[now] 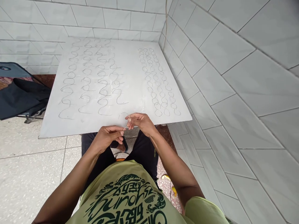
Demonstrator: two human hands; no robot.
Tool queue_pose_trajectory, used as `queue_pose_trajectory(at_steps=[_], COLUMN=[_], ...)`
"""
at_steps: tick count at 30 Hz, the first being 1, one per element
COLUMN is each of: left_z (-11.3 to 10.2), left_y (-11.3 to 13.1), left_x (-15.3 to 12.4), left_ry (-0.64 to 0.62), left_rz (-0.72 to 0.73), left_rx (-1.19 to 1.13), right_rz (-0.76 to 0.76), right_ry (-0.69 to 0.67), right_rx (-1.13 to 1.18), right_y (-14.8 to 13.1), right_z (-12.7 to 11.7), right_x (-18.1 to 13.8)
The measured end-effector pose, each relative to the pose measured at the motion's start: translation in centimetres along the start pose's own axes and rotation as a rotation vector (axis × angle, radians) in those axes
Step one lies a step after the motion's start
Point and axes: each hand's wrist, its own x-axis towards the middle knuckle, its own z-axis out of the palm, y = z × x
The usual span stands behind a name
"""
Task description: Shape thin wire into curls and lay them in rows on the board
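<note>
A thin bent wire [126, 127] runs between my two hands at the front edge of the white table. My left hand [109, 137] pinches its lower part between thumb and fingers, and a straight end sticks out to the right below. With thumb and fingertips my right hand [139, 120] grips the upper part, where a curved end arches over the tabletop. Rows of S-shaped bent wires [102, 82] lie on the left half of the table. Towards the right side lie columns of wires closed into figure-eight loops [161, 84].
The white tabletop [130, 93] reaches to tiled walls [229, 77] at the back and right. A dark folding chair [23, 93] stands on the left. Yellow objects [174, 190] lie on the floor beside my right leg. A cable [166, 28] hangs in the corner.
</note>
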Motion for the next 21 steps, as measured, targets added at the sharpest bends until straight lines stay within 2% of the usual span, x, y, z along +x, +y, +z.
queue_pose_trajectory(at_steps=[4,14,17,21], left_z=[-0.2,-0.5,-0.5,0.0], left_y=[0.3,1.0,0.9,1.0], left_x=[0.4,1.2,1.3,1.4], left_ry=[0.019,0.050,0.081,0.194], left_rz=[-0.067,-0.080,-0.061,0.029], left_rx=[-0.146,-0.246,-0.233,-0.108], right_rz=[0.005,0.007,0.024,0.037], right_ry=[0.024,0.030,0.043,0.065], right_rx=[-0.004,0.010,0.006,-0.117], right_y=[-0.5,-1.4,-1.3,-1.0], right_z=[0.0,0.3,0.4,0.1], right_x=[0.3,1.5,1.8,1.7])
